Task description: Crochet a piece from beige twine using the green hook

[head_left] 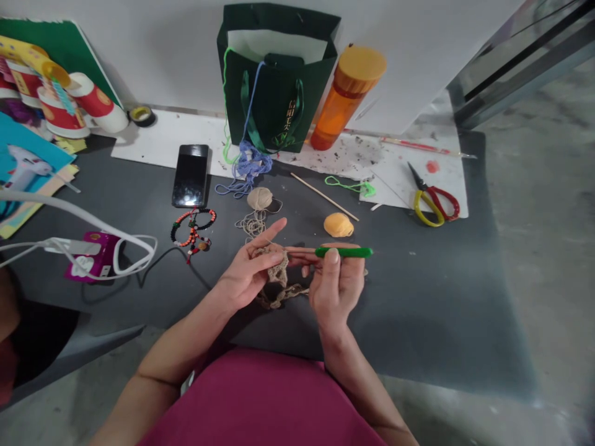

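Note:
My left hand (pixel 251 269) pinches a piece of beige crochet work (pixel 279 272) between thumb and fingers, its index finger stretched out. A chain-like strip of the same work hangs below and runs across toward the right hand. In my right hand (pixel 337 285) is a crochet hook with a green handle (pixel 353 253), the thumb pressed on it. The hook's shaft points left and reaches the crochet work; its tip is hidden at the left fingers. Just beyond the left hand lie loose beige yarn and a small beige yarn ball (pixel 260 199).
Beyond my hands lie a yellow yarn ball (pixel 338 225), a thin wooden stick (pixel 325 197), blue yarn (pixel 251 164) and scissors (pixel 432 201). A dark green paper bag (pixel 274 93) and orange bottle (pixel 346 99) stand behind. Leftward are a phone (pixel 190 176), beaded bracelets (pixel 191 229) and a cabled purple box (pixel 93 255).

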Available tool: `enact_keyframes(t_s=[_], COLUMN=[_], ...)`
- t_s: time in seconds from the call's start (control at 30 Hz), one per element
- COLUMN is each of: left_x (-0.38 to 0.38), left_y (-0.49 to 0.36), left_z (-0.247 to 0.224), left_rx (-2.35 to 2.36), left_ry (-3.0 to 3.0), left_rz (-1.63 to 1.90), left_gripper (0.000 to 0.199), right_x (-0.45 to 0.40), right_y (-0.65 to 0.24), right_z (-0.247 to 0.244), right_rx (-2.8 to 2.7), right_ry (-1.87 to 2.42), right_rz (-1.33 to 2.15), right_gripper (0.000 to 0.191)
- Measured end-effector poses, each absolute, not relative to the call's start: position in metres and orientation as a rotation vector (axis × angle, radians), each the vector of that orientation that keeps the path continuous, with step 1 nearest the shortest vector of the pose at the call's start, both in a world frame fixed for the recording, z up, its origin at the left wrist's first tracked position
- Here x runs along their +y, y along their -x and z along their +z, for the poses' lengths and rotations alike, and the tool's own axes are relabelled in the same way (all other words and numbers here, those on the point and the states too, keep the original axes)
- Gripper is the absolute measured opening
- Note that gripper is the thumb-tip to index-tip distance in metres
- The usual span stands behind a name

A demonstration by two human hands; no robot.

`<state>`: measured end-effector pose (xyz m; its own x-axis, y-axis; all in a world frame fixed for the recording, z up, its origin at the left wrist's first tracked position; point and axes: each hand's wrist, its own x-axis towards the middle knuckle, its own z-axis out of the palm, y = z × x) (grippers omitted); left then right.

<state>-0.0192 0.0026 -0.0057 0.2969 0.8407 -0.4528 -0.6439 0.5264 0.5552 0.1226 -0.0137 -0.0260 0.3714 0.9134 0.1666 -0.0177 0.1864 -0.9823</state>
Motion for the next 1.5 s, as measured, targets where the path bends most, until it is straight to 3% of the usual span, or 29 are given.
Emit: enact_keyframes(t_s=[0.1,0.23,0.47,0.77,0.87,1.0,1.07,1.2,1.27,1.5], left_x=[0.003,0.0,-0.002,-0.002,-0.004,-0.004,-0.003,0.001,0.003,0.005], left_y=[0.018,0.014,0.014,0.011,0.011,0.01,0.01,0.014,0.016,0.021], left_z=[-0.004,-0.004,-0.006,-0.007,-0.009,-0.011,-0.009,-0.004,-0.001,-0.001], left_rx=[0.743,0.777,0.844,0.923,0.929,0.889,0.851,0.766,0.733,0.737], left_ry=[-0.291,-0.372,-0.465,-0.536,-0.541,-0.499,-0.444,-0.315,-0.268,-0.285], left_rz=[1.0,1.046,1.08,1.183,1.192,1.18,1.138,1.023,0.986,0.993], left_gripper=[0.052,0.059,0.07,0.063,0.066,0.071,0.07,0.064,0.058,0.056], right_x=[-0.009,-0.008,-0.007,-0.009,-0.012,-0.014,-0.013,-0.007,-0.004,-0.007], right_y=[-0.12,-0.115,-0.113,-0.114,-0.119,-0.119,-0.116,-0.114,-0.116,-0.128], right_z=[-0.027,-0.03,-0.031,-0.032,-0.03,-0.027,-0.027,-0.027,-0.026,-0.018], right_rx=[-0.833,-0.747,-0.674,-0.869,-1.068,-1.356,-1.252,-0.879,-0.828,-1.163], right_ry=[1.097,1.024,1.01,1.04,1.091,1.022,0.987,0.957,0.941,0.983], right_rz=[1.115,1.262,1.209,1.129,0.922,0.563,0.637,1.003,1.092,0.844], right_gripper=[0.019,0.021,0.02,0.013,0.004,0.022,0.023,0.004,0.008,0.008])
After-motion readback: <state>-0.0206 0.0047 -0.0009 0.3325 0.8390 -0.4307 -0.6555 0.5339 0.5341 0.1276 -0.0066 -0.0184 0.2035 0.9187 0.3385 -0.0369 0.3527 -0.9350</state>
